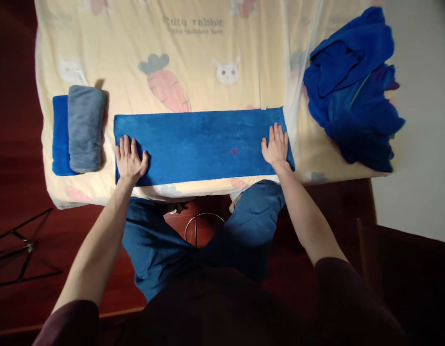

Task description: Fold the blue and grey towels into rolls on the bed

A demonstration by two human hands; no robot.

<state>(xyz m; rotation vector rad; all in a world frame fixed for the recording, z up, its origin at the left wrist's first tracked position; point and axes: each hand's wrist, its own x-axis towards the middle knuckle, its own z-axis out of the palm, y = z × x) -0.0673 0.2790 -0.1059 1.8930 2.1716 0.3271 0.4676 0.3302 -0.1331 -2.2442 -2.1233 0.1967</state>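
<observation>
A long blue towel (193,149) lies spread flat across the bed's front part, its long sides running left to right. My left hand (129,159) rests flat on its left end, fingers stretched and thumb out to the side. On the right end my right hand (275,145) lies palm down, fingers extended. Neither hand grips the cloth. A small white tag shows at the towel's far edge, and a reddish spot marks its surface right of the middle.
Left of the towel, a folded grey towel (86,129) lies partly over a folded blue one (60,137). A crumpled heap of blue cloth (352,91) sits at the right. Beneath is a yellow rabbit-print sheet (117,57). A black metal stand (28,247) is on the floor at left.
</observation>
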